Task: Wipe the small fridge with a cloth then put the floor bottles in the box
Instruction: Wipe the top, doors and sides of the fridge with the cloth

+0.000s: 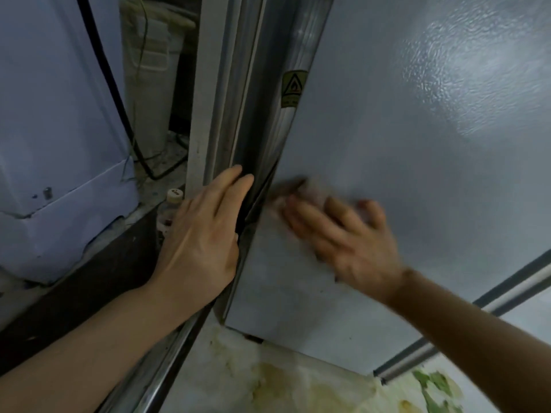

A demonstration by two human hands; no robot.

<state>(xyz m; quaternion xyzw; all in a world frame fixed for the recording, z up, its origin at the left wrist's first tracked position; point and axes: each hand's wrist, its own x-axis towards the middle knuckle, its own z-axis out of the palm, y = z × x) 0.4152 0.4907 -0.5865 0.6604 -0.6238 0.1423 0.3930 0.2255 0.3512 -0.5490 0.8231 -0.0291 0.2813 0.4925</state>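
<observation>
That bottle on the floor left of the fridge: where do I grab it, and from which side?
Probably by the neck just under the white cap, coming down from above. The bottle stands upright in a narrow gap by the fridge, and the left hand hides much of its body, so only the top looks reachable.

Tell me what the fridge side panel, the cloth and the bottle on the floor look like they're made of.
Fridge side panel: likely painted sheet metal, pale grey with a pebbled semi-gloss finish, shown by the rippled glare. Cloth under the right hand: soft fabric, pinkish, too blurred to specify. Bottle: seemingly clear plastic with a pale cap.
</observation>
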